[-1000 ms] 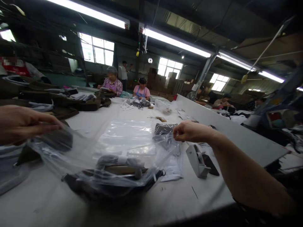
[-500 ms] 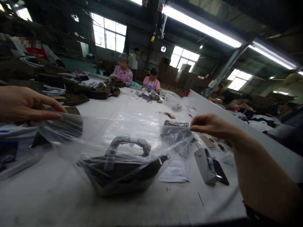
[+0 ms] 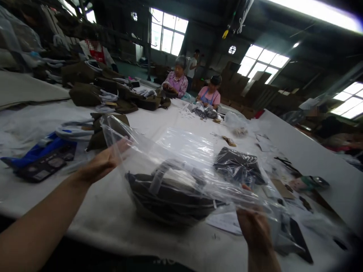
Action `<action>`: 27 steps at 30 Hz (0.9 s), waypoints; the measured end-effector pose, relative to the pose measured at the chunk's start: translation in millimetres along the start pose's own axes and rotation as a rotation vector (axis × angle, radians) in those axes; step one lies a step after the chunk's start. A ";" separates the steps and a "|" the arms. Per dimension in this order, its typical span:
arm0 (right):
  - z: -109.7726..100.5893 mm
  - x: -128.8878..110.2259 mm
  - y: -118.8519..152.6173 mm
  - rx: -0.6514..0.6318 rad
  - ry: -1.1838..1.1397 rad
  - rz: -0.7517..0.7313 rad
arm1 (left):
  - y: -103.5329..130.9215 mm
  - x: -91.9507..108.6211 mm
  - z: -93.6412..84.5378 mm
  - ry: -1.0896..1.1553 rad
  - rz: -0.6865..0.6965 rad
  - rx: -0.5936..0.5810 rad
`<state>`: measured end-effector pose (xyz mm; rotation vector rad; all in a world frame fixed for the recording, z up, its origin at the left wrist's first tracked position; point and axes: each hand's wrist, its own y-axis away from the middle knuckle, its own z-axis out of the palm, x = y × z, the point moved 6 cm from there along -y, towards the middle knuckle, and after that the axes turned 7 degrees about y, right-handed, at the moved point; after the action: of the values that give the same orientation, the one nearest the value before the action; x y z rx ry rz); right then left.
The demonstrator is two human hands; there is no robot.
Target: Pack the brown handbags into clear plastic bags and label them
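Handbag [image 3: 170, 196], dark with a pale-wrapped handle, sits low on the white desk [image 3: 107, 215], inside the clear plastic bag [image 3: 181, 151] and slightly left of centre.

Compared with half a second ago:
- Plastic no longer stretched wide and level between two raised hands, now tipped, high on the left and low on the right.
- Left hand [image 3: 103, 164] reaches forward to the film's upper left edge, grip closed on the plastic, fingers partly behind it.
- Right hand [image 3: 253, 228] sits dropped near the desk's front edge, just under the film's lower right corner, grip apparently pinched on that corner.
- View swung leftward, bringing a blue item [image 3: 39, 155] and more olive bags into sight.

Judging by this, handbag fully enclosed and film being drawn down around it, mouth not yet closed.

Hard to make out:
- Right fingertips, covered by crumpled film, so the pinch cannot be confirmed outright.
- Bag mouth, lost in glare and folds.
- Second dark wrapped piece [image 3: 238, 166] just beyond, shape unclear.
- Dark object at lower right [image 3: 292, 236], blurred and veiled by plastic.
- Paper sheet [image 3: 227, 223], mostly covered.
- Right forearm, cut off by the frame's bottom edge.
- Two co-workers [image 3: 177, 81] seated at the desk's far end, hands too small to read.
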<state>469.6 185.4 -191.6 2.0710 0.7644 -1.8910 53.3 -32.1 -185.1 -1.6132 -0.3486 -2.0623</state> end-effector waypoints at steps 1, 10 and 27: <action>0.3 -4.5 -9.7 0.091 -0.071 -0.030 | -7.7 -0.8 4.7 0.055 0.017 0.000; 29.4 -37.8 -153.6 0.298 -0.451 0.289 | -90.9 28.7 19.5 0.134 -0.031 0.030; 50.3 174.8 25.3 -0.247 -0.083 0.338 | 56.0 -157.2 -3.5 -0.403 -0.660 -0.298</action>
<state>444.9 177.1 -373.3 1.8245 0.5544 -1.6001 107.7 -46.1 -342.3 -2.3433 -0.8421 -2.3088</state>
